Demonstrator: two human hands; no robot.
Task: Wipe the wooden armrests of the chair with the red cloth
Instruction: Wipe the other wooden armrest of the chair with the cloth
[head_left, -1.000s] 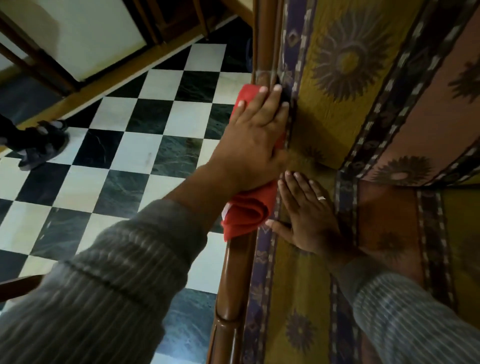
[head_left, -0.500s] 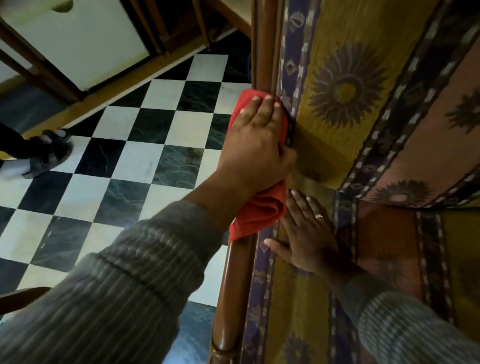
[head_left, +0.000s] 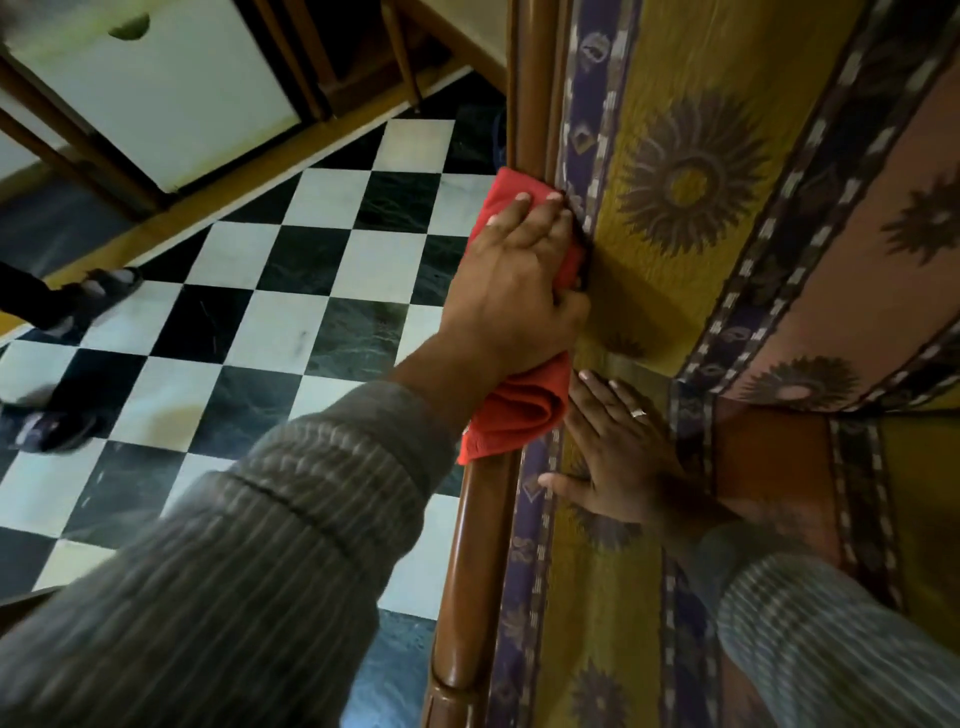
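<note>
Hands: two, both in striped grey sleeves.
Left hand (head_left: 511, 291): centre of the frame, palm down on the red cloth, fingers laid forward and close together, pressing the cloth onto the rail; thumb wrapped round the cushion side.
Right hand (head_left: 618, 457): lower right of centre, flat on the seat fabric, fingers spread, thumb pointing toward the rail; holds nothing.
Ring (head_left: 638, 413): one, on a finger of the right hand.
Red cloth (head_left: 519, 410): one, draped over the wooden armrest at mid-frame; its far edge shows beyond the left fingertips, a bunched fold hangs below the left wrist, just beside the right fingertips.
Wooden armrest (head_left: 480, 571): one in view, a glossy brown rail running from top centre to the bottom edge, its middle stretch covered by cloth and hand.
Chair upholstery (head_left: 691, 176): yellow, purple and rust bands with sunburst motifs, filling the right half of the frame; several sunbursts, some cut off by the edge.
Floor (head_left: 291, 322): black and white checked tiles, left half.
Feet of another person: two, in dark sandals, far left; one (head_left: 101, 291) above the other (head_left: 49, 428).
White panel (head_left: 156, 98): one, upper left, between wooden legs.
</note>
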